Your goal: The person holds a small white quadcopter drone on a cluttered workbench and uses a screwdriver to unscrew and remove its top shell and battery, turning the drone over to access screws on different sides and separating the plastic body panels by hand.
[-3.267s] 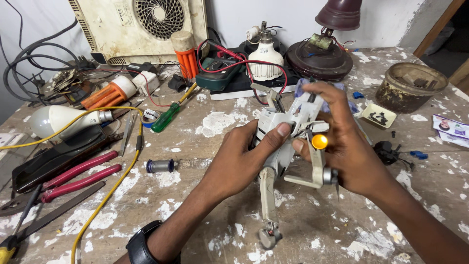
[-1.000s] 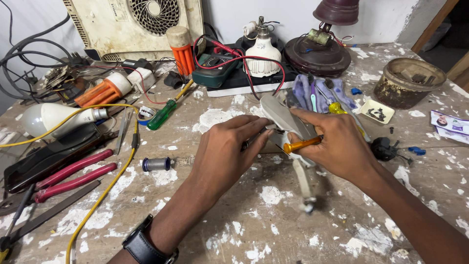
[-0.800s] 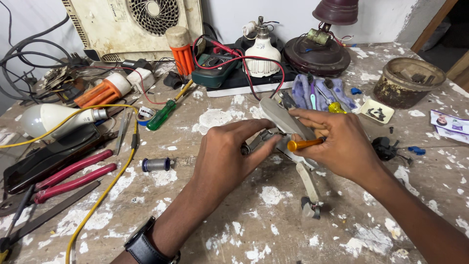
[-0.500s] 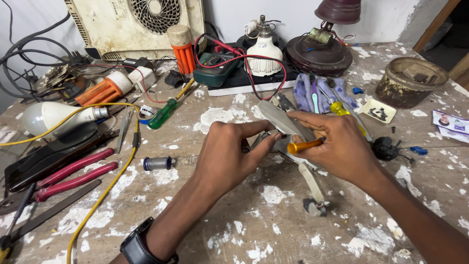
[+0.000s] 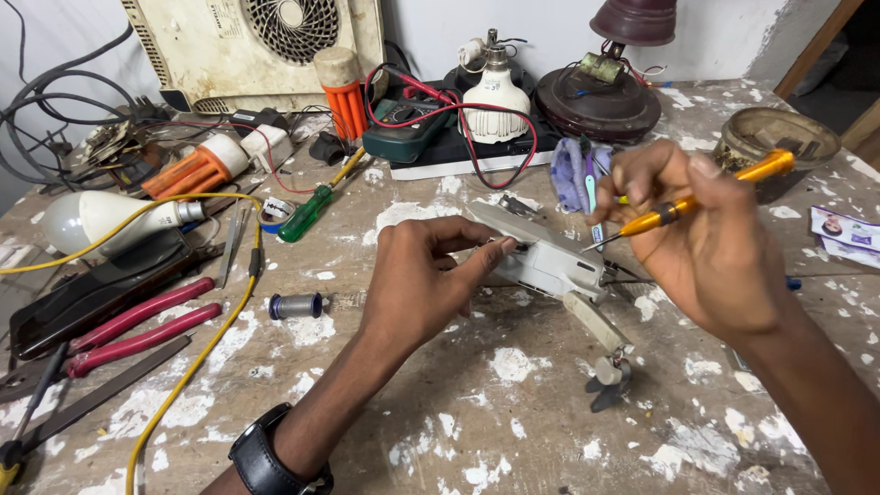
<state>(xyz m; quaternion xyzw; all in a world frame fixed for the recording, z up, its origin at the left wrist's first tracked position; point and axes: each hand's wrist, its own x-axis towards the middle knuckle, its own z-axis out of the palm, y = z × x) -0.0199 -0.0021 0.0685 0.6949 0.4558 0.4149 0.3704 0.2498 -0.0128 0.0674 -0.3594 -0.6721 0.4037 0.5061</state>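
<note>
Paint-flecked bench point(image 5: 513, 412). Left hand point(image 5: 422, 280) pins drone point(image 5: 550, 261); right hand point(image 5: 710, 243) pinches screwdriver point(image 5: 678, 209), tip at drone's 1 o'clock. Casing closed; unscrewing apparently early.

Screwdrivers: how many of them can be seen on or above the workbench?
2. An orange-handled screwdriver is held in the right hand over the white device; a green-handled screwdriver lies left of centre. Others may be hidden in the clutter.
</note>
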